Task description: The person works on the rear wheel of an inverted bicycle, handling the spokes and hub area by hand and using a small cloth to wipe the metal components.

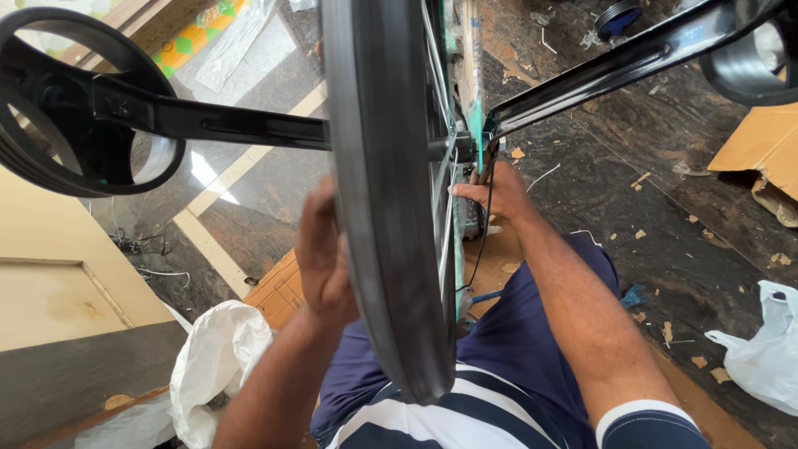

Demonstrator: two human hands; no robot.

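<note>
At the hub [465, 150], right hand [497, 195] pinches something small I can't identify; left hand [322, 254] touches the tyre [382, 199], fingers curled.

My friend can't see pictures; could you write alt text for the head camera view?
A person's two hands work at a bicycle wheel: the left hand rests against the black tire, the right hand is at the hub. Training wheels stick out on black arms; white plastic bags lie on the floor.

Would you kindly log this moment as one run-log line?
left hand: on bicycle wheel tyre, left side | right hand: at wheel hub by teal frame | training wheels: attached both sides | floor: cardboard scraps
</note>
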